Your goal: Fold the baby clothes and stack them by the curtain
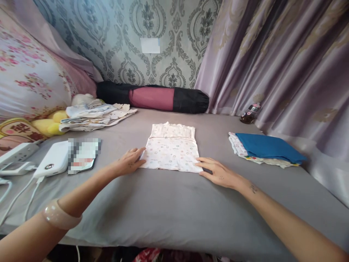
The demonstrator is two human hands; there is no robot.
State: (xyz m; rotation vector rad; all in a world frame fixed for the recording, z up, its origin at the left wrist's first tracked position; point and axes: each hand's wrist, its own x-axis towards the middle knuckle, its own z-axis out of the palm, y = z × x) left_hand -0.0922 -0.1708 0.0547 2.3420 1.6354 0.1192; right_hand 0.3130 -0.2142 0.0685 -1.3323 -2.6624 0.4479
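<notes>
A small white printed garment [171, 154] lies flat on the grey bed sheet in front of me, its far part folded over in a band with a wavy far edge. At its left edge rests my left hand [130, 162], fingers stretched out and touching the cloth. My right hand [216, 171] lies at the near right corner with its fingers apart, the tips on the fabric. Neither hand grips anything that I can see.
To the right is a folded pile with a blue cloth [268, 147] on top; a bottle [249, 113] stands behind it. Several loose garments [95, 115], a phone [84, 156], a white power bank [53, 158] and a power strip [17, 154] lie left. A black-and-pink roll [151, 97] lies along the wall.
</notes>
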